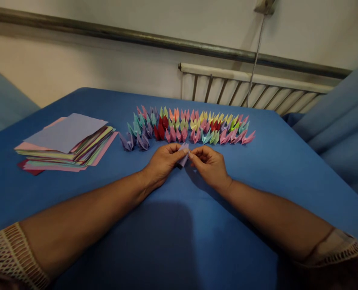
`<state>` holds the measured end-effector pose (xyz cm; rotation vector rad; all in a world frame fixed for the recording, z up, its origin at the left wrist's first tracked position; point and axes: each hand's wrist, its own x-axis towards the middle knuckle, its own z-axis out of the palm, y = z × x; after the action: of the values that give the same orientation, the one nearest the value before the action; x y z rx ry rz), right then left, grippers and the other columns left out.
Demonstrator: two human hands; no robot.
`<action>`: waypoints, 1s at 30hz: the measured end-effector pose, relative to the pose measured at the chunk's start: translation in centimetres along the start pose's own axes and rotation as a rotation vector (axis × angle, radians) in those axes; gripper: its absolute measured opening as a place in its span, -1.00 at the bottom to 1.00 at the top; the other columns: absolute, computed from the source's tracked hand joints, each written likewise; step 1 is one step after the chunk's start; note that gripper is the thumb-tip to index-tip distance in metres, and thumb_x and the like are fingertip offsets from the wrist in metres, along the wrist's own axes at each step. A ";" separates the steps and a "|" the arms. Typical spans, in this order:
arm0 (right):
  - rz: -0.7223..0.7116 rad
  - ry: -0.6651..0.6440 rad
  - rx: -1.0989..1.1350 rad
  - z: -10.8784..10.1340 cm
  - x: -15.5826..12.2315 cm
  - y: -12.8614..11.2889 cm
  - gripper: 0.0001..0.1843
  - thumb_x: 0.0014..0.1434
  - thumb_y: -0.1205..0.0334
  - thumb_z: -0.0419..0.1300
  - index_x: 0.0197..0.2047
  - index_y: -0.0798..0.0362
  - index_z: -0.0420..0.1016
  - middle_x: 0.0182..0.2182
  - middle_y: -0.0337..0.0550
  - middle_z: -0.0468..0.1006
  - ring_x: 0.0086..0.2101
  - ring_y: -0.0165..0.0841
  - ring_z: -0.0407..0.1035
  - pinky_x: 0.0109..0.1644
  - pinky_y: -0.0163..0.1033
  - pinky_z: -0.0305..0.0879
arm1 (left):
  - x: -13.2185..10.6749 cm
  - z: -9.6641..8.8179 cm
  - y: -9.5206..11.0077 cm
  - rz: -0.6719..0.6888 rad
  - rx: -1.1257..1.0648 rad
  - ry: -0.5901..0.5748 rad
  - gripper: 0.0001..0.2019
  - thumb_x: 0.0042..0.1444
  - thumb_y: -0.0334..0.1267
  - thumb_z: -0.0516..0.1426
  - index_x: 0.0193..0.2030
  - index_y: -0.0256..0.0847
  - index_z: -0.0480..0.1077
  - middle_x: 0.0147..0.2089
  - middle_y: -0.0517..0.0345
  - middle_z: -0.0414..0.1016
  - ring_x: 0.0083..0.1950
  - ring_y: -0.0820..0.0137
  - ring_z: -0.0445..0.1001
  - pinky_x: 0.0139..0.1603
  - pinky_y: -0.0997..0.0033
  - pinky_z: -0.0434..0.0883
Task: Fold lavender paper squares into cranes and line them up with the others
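Observation:
My left hand [163, 161] and my right hand [209, 163] meet over the middle of the blue table [166, 241]. Both pinch a small folded piece of lilac paper [184, 155] between fingertips, just above the cloth. Directly beyond the hands lie several folded paper cranes [191, 127] in rows, purple, red, pink, yellow and green. A stack of coloured paper squares [65, 145] with a lilac sheet on top rests to the left of my left hand.
A metal bed rail [251, 90] stands behind the table against a pale wall, with a cord [255, 56] hanging down. Blue fabric [342, 129] rises at the right edge and at the far left.

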<state>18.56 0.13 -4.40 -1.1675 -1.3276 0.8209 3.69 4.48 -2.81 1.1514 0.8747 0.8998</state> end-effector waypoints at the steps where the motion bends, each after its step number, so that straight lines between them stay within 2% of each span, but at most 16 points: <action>1: -0.002 0.003 -0.011 0.0 0.0 0.0 -0.83 0.12 0.13 0.24 -0.38 0.05 0.45 -0.52 -0.26 0.50 -0.52 -0.44 0.39 -0.43 -0.32 0.33 | 0.0 0.0 0.0 0.000 0.018 -0.002 -0.76 -0.05 -0.13 0.32 -0.46 -0.26 0.45 -0.52 0.25 0.37 -0.49 0.53 0.27 -0.42 0.47 0.19; 5: -0.027 0.007 -0.032 0.1 0.2 0.0 -0.85 0.13 0.17 0.22 -0.42 0.04 0.41 -0.55 -0.29 0.46 -0.54 -0.46 0.36 -0.43 -0.33 0.30 | -0.1 0.0 0.0 0.004 0.032 -0.024 -0.75 -0.05 -0.11 0.32 -0.46 -0.26 0.45 -0.53 0.25 0.37 -0.50 0.53 0.26 -0.44 0.47 0.18; 9: 0.001 0.003 0.035 0.1 0.3 0.2 -0.84 0.15 0.15 0.19 -0.40 0.03 0.40 -0.54 -0.30 0.46 -0.53 -0.46 0.36 -0.41 -0.32 0.33 | 0.0 0.0 0.0 0.013 -0.020 -0.052 -0.78 -0.03 -0.14 0.31 -0.40 -0.26 0.47 -0.46 0.21 0.43 -0.45 0.50 0.33 -0.36 0.45 0.25; 17: 0.048 -0.035 0.112 0.0 0.1 -0.1 -0.77 0.21 0.05 0.13 -0.33 0.05 0.42 -0.49 -0.28 0.48 -0.52 -0.46 0.40 -0.39 -0.31 0.34 | -0.1 0.0 0.1 -0.007 -0.076 -0.022 -0.78 -0.04 -0.18 0.33 -0.37 -0.28 0.47 -0.43 0.19 0.46 -0.40 0.48 0.38 -0.30 0.42 0.29; 23: 0.065 -0.016 0.077 0.1 0.3 -0.1 -0.77 0.11 0.05 0.22 -0.40 0.04 0.40 -0.56 -0.30 0.45 -0.54 -0.45 0.37 -0.44 -0.33 0.29 | 0.0 -0.1 0.0 -0.004 -0.050 -0.007 -0.79 -0.06 -0.18 0.33 -0.41 -0.27 0.46 -0.47 0.22 0.42 -0.44 0.50 0.34 -0.35 0.44 0.27; 30: -0.011 -0.014 -0.034 0.0 0.3 0.1 -0.84 0.13 0.14 0.19 -0.42 0.02 0.37 -0.58 -0.32 0.41 -0.56 -0.45 0.31 -0.47 -0.33 0.24 | 0.0 0.0 0.1 0.005 -0.009 -0.021 -0.78 -0.10 -0.16 0.34 -0.44 -0.26 0.47 -0.49 0.24 0.40 -0.48 0.52 0.29 -0.41 0.47 0.21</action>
<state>18.66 0.43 -4.40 -1.1819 -1.3630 0.8026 3.70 4.44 -2.71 1.1538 0.8504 0.8936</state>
